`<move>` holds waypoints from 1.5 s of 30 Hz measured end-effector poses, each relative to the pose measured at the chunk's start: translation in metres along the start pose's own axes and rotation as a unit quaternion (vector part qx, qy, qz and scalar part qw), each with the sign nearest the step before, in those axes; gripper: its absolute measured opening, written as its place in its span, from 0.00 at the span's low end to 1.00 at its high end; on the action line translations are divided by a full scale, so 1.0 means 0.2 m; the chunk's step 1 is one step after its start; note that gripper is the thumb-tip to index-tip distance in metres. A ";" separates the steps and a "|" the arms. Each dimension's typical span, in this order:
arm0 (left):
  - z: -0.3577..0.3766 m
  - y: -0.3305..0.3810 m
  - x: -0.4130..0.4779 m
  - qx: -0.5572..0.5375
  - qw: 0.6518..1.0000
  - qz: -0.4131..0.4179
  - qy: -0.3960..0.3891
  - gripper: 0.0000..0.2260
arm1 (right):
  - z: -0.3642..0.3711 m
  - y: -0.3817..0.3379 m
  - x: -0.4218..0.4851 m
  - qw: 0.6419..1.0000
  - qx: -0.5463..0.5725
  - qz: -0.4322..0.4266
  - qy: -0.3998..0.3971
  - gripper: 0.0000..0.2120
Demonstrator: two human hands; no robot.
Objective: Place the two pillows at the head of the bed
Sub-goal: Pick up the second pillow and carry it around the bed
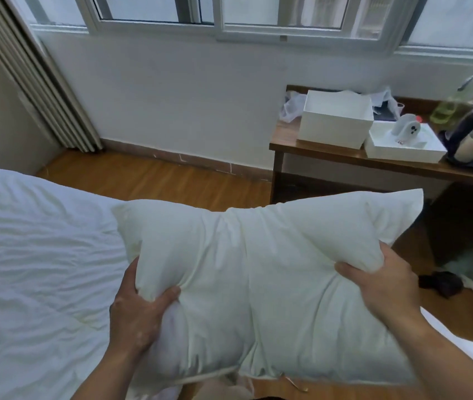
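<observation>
Beside the window wall: wooden floor [154, 180], cluttered desk [330, 157].
Bed [27, 255]: rumpled white sheet.
Left hand [137, 313], right hand [388, 284]: both clenched on pillow [258, 269].

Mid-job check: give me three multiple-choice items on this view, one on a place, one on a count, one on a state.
1. Where is the wrinkled white bed?
A. viewer's left
B. viewer's right
C. under the window

2. How many pillows show?
A. none
B. one
C. three

3. How is the plump white fabric pillow held?
A. lying flat on the bed
B. pinched by one hand
C. gripped by both hands

Answers:
1 A, the bed fills the lower left.
2 B, only one pillow is in view.
3 C, the left hand and right hand each clutch an end.
</observation>
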State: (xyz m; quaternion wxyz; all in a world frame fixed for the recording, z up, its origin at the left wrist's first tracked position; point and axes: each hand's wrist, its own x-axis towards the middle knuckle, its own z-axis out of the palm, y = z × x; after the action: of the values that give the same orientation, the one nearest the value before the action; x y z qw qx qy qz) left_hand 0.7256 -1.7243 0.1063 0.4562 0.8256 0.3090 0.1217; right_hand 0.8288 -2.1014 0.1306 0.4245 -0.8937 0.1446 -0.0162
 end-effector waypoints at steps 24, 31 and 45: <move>0.46 0.58 2.23 0.004 0.985 -0.105 0.135 0.43 | 1.32 -1.33 2.33 0.984 -0.010 -0.125 -0.129 0.27; 0.48 0.66 2.65 0.022 0.962 -0.180 0.202 0.41 | 1.74 -1.79 2.89 0.962 -0.016 -0.173 -0.209 0.28; 0.01 0.42 3.65 -0.011 0.922 -0.241 0.303 0.40 | 2.90 -2.80 3.21 0.922 -0.004 -0.249 -0.297 0.26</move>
State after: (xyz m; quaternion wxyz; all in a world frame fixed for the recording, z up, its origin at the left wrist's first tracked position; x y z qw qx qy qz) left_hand 1.3292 -1.3040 0.1159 0.3659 0.6446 0.6208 0.2555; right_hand 1.6695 -1.5042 0.1280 0.4270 -0.8662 -0.2148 0.1457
